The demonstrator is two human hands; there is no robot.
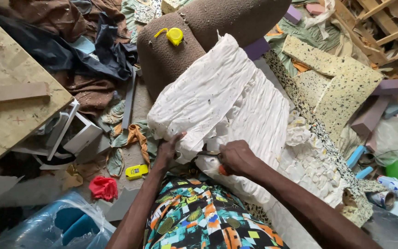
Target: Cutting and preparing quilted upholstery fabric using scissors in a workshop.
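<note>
A thick slab of white foam padding [217,92] lies over a brown upholstered furniture piece [171,55]. My left hand [167,150] grips the slab's near left edge, fingers curled on the foam. My right hand [236,157] is closed around a small tool with an orange handle [222,170], pressed at the foam's near edge; its working end is hidden. A yellow tape measure [174,35] rests on top of the brown piece. Torn white foam scraps [309,161] lie to the right.
A wooden board table [10,92] stands at left above dark cloth heaps. A yellow box-shaped object [137,171], red cloth [103,187] and blue plastic bag [65,226] lie on the floor. Speckled foam sheets [342,87], purple blocks and wooden frames crowd the right.
</note>
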